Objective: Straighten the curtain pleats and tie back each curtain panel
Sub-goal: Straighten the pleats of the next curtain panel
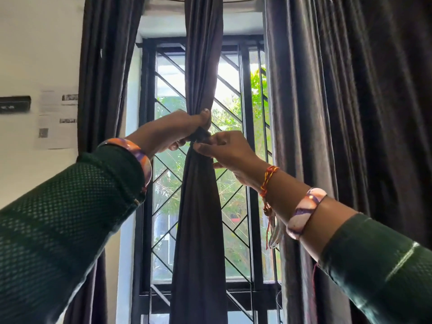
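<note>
No words or numbers readable. White paper sheets [57, 120] on wall at 9 o'clock: print too blurry. Dark plate [14, 104] at 9 o'clock, beside sheets: marks too small to read.

A dark middle curtain panel [198, 218] hangs down the centre of a window, gathered narrow where both hands meet on it. The left hand [184, 129] grips the gathered cloth from the left; the right hand [224, 148] pinches it from the right, so that narrow waist is fully taken up. On either side of this panel there is open space in front of the glass, backed by a black diagonal window grille [163, 90] that blocks any reach outward. A left curtain panel [105, 66] closes off the window's left edge. A wide right curtain panel [350, 113] fills everything toward the right edge.
</note>
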